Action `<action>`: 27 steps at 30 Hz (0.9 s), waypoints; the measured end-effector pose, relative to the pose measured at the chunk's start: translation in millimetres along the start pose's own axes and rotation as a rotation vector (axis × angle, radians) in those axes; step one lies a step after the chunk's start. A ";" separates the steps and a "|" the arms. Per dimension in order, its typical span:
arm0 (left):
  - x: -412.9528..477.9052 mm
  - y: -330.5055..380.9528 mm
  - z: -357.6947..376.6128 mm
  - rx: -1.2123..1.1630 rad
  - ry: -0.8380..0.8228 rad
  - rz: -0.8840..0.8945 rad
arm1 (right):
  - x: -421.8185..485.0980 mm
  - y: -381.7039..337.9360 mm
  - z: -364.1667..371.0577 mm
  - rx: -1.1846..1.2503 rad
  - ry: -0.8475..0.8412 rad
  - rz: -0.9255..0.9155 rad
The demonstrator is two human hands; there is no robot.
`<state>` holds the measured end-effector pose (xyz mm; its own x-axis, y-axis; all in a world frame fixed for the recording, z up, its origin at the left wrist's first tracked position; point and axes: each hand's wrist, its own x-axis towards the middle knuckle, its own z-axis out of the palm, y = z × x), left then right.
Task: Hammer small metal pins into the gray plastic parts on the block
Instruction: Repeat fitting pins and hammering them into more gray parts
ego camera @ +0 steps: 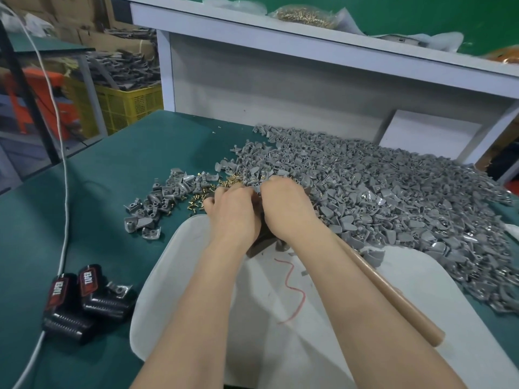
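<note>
My left hand (233,213) and my right hand (286,207) are pressed together over a dark brown block (259,244) at the far edge of the white tray (179,276). Their fingertips meet on a gray plastic part (257,188), which they mostly hide. A wooden hammer handle (393,293) sticks out from under my right wrist toward me; the hammer head is hidden under that hand. Brass pins (200,199) lie scattered just left of my left hand.
A large heap of gray parts (393,192) covers the green table on the right. A smaller group of gray parts (160,202) lies on the left. Two black tools (84,297) and a white cable (66,192) are near left. A bag of pins (303,15) rests on the shelf.
</note>
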<state>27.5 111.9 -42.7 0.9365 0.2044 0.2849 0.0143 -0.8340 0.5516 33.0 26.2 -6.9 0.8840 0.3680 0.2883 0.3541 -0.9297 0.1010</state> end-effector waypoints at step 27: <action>-4.1 1.1 -6.6 -0.040 -0.018 -0.005 | -9.2 17.0 32.9 0.639 0.126 0.334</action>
<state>21.3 113.5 -38.1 0.9425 0.1991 0.2684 0.0053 -0.8120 0.5837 41.0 7.4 -39.1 0.9478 0.0260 0.3178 0.2146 -0.7892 -0.5754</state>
